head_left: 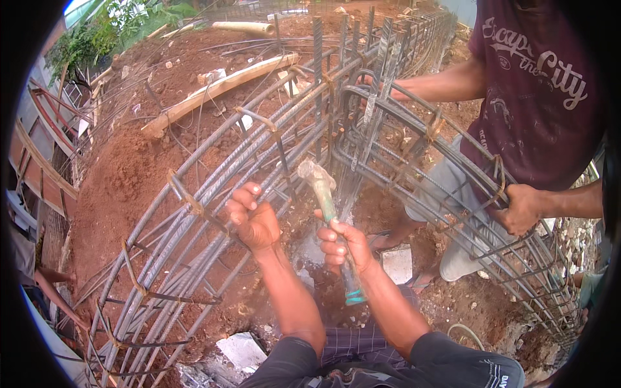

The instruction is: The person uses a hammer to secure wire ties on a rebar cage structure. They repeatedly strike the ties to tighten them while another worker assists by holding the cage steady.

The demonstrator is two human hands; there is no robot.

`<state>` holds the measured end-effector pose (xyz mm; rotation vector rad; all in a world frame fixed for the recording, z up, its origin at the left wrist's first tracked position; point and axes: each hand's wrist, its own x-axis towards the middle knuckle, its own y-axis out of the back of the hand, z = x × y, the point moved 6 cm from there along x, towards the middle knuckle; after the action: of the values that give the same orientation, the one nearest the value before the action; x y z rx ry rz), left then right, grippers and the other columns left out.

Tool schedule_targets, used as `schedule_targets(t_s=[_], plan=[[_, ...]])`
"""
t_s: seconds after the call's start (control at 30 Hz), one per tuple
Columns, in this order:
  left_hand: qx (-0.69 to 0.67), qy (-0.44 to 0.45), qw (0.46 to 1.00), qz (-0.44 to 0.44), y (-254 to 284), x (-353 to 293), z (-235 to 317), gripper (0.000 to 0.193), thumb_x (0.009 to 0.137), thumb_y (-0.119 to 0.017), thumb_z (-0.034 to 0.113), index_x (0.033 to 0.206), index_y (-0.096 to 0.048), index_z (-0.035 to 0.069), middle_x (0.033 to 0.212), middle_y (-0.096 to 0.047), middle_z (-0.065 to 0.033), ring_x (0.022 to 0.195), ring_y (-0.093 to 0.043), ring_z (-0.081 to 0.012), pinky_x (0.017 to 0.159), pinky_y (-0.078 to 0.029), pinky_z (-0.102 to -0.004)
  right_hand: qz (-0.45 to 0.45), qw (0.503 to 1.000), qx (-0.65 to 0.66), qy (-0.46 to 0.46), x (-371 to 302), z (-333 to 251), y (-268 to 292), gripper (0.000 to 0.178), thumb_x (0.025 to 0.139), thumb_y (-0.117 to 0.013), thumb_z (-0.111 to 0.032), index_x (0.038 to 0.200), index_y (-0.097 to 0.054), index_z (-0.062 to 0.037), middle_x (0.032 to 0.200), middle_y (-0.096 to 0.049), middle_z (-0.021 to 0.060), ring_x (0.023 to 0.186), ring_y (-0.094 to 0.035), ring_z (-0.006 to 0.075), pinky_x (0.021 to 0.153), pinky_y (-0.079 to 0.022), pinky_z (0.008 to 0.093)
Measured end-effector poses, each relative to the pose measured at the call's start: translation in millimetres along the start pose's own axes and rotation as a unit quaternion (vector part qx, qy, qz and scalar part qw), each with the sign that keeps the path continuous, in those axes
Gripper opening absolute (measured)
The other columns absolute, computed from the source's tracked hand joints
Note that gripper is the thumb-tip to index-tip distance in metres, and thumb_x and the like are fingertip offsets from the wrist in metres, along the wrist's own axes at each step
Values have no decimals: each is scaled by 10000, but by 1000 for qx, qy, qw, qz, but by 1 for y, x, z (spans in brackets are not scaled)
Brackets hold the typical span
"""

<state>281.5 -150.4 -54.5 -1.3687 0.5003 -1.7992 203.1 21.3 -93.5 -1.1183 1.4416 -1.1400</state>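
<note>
My right hand (344, 244) is closed around the handle of a hammer (325, 194). The hammer stands nearly upright, its dirt-caked head on top and a teal end low on the handle. Nothing shows in my left hand (257, 223), which is raised palm up with fingers loosely curled and apart. It is beside the left rebar cage (220, 181), a bundle of long ribbed bars tied with square stirrups; whether the fingers touch a bar I cannot tell. Ahead, this cage meets a right rebar cage (446, 187) at a corner of upright bars (381, 71).
A person in a maroon shirt (537, 84) stands at the right, one hand (522, 208) gripping the right cage, the other near the uprights. A wooden plank (220, 89) lies on reddish soil (123, 174). Broken white tiles (241, 351) lie near me. Another person's arm shows far left.
</note>
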Motion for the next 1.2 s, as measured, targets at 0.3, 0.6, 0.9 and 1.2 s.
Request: schedule_targets(t_s=[0.3, 0.6, 0.9, 1.2], plan=[[-97, -61, 990, 86, -8, 8, -6, 561, 952, -603, 432, 568, -278, 185, 498, -257, 24, 523, -316, -151, 748, -438, -427, 213, 815, -515, 157, -49, -20, -3, 452, 929, -578, -108, 1349, -423, -43, 831, -536, 25, 570, -515, 85, 485, -444, 248], [-83, -64, 993, 52, -18, 11, -1, 512, 1025, -441, 390, 596, -264, 174, 510, -250, 13, 522, -310, -148, 729, -422, -425, 251, 350, -858, 279, -12, -70, -100, 512, 894, -622, -136, 1332, -392, -9, 1005, -631, 189, 733, -649, 294, 717, -527, 410], [-61, -54, 996, 43, -14, 13, -3, 530, 1038, -402, 404, 582, -261, 172, 497, -235, 10, 507, -286, -144, 727, -423, -412, 172, 450, -763, 432, -58, -71, -160, 425, 890, -601, -130, 1266, -452, -1, 956, -661, 232, 925, -671, 373, 793, -499, 443], [-66, -59, 996, 33, -15, 14, 0, 529, 1044, -392, 377, 577, -257, 167, 505, -224, 12, 513, -262, -149, 735, -427, -423, 289, 372, -857, 210, -42, -82, -144, 445, 851, -653, -155, 1250, -536, 2, 1039, -652, 283, 1004, -656, 360, 862, -484, 432]])
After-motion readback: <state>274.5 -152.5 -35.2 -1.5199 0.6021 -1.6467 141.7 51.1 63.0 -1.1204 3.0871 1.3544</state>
